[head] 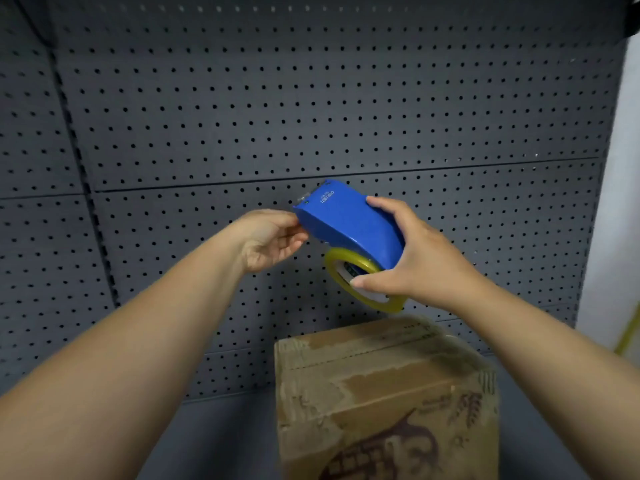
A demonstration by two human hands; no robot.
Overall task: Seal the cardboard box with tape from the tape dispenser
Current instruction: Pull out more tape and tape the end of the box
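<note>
The background is filled by a dark grey pegboard wall (311, 98), divided by thin horizontal seams and a vertical seam at the left. A pale wall strip (620, 202) is seen at the right edge. Below the middle, a cardboard box (384, 403) is set on a dark surface in front of the pegboard; its top flaps are closed, patches of old worn tape are seen on its top and front, and a dark printed drawing is carried on its front face. Two bare forearms are stretched forward above the box. A blue tape dispenser (346, 223) is held in the air above the box, well apart from it, tilted with its cutter end up and to the left. A roll of yellowish clear tape (363, 285) is seated in its lower end. The dispenser body and roll are gripped by the right hand (415, 261), fingers over the top and thumb on the roll. The cutter end is pinched from beneath by the fingertips of the left hand (270, 240).
</note>
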